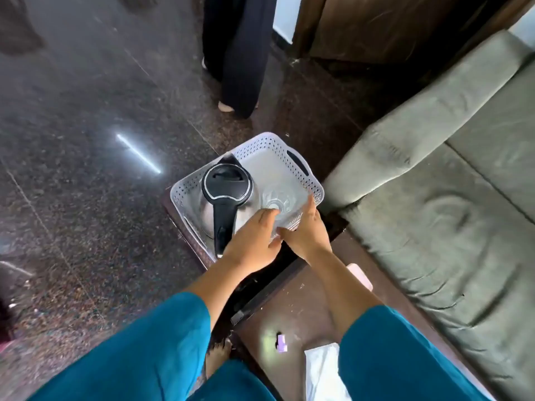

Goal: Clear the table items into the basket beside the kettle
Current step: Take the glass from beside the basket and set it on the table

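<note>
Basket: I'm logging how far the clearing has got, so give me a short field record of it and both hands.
basket: white, perforated
kettle: inside basket, left part
glass: clear, over near right corner
left hand: holds glass
right hand: straight fingers against glass
table: small purple item and white paper not yet cleared

Dark, speckled, polished stone floor (pixel 86 169) with a bright streak of reflected light (pixel 138 153). Right: grey-green upholstered sofa (pixel 434 198) with creased cushions. Top: black wide trouser legs (pixel 237 53) of a standing person, just beside brown wooden panelling (pixel 376 24).
</note>
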Action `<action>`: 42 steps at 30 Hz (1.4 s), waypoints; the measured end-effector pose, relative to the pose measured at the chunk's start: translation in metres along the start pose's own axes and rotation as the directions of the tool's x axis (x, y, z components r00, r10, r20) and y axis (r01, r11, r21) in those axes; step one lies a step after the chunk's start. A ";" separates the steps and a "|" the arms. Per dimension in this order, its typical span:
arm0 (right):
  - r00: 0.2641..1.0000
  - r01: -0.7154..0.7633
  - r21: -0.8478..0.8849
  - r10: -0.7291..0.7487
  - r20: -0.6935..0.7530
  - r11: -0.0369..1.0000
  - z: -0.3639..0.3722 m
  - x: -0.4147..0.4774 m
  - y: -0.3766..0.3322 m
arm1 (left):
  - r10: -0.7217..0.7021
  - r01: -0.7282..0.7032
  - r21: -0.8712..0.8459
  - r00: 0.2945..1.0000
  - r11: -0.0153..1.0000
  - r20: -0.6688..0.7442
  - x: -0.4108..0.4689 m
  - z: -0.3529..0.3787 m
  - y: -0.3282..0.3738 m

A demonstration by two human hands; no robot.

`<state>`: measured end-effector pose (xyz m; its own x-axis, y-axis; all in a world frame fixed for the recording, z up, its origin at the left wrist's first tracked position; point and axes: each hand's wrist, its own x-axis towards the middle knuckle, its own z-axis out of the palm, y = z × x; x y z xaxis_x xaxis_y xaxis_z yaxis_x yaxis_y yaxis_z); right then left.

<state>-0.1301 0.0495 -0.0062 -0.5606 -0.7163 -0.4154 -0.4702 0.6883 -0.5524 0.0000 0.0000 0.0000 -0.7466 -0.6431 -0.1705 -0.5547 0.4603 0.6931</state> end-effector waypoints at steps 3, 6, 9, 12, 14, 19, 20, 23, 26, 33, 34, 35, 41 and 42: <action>1.000 -0.019 -0.008 0.019 0.003 1.000 0.012 0.025 0.014 | -0.138 0.133 -0.122 0.990 0.984 -0.040 0.018 0.026 -0.009; 0.999 0.000 -0.018 0.001 0.032 1.000 0.026 0.046 0.024 | -0.215 0.207 -0.127 0.975 0.970 -0.051 0.032 0.046 -0.019; 0.998 0.060 -0.040 -0.060 0.010 0.997 0.038 0.062 0.029 | -0.240 0.234 -0.087 0.969 0.968 -0.066 0.039 0.062 -0.026; 0.995 0.103 -0.040 -0.102 0.006 0.994 0.047 0.075 0.027 | -0.323 0.305 -0.177 0.943 0.936 -0.077 0.042 0.074 -0.031; 0.993 0.118 -0.031 -0.118 0.002 0.993 0.051 0.081 0.025 | -0.386 0.357 -0.239 0.918 0.903 -0.087 0.045 0.077 -0.031; 0.992 0.114 -0.014 -0.114 -0.057 0.993 0.056 0.093 0.025 | -0.426 0.382 -0.289 0.898 0.878 -0.108 0.054 0.083 -0.030; 0.991 0.119 -0.003 -0.119 -0.067 0.993 0.054 0.094 0.026 | -0.424 0.375 -0.305 0.899 0.875 -0.112 0.056 0.083 -0.029; 0.989 0.123 0.021 -0.121 -0.081 0.992 0.048 0.092 0.029 | -0.427 0.358 -0.353 0.894 0.864 -0.139 0.057 0.081 -0.026; 0.986 0.123 0.073 -0.114 -0.119 0.990 0.039 0.088 0.031 | -0.381 0.303 -0.351 0.908 0.886 -0.177 0.058 0.078 -0.021; 0.977 0.136 0.232 -0.093 -0.190 0.963 0.009 0.056 0.023 | -0.241 0.178 -0.304 0.953 0.936 -0.185 0.066 0.057 -0.011; 0.973 0.150 0.250 -0.099 -0.207 0.956 0.006 0.049 0.022 | -0.204 0.143 -0.295 0.961 0.945 -0.186 0.065 0.052 -0.009; 0.968 0.165 0.269 -0.103 -0.229 0.949 0.001 0.038 0.021 | -0.158 0.103 -0.277 0.970 0.955 -0.187 0.063 0.048 -0.006; 0.950 0.153 0.407 -0.021 -0.310 0.901 -0.032 -0.037 0.032 | 0.079 -0.101 -0.186 0.990 0.977 -0.120 0.039 0.034 0.034; 0.944 0.140 0.411 0.004 -0.330 0.901 -0.039 -0.052 0.037 | 0.113 -0.128 -0.199 0.990 0.972 -0.086 0.034 0.034 0.044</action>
<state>-0.1448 0.1170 0.0226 -0.7560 -0.6357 -0.1563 -0.2216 0.4732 -0.8526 -0.0624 0.0198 0.0010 -0.7701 -0.6373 -0.0300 -0.3702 0.4080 0.8346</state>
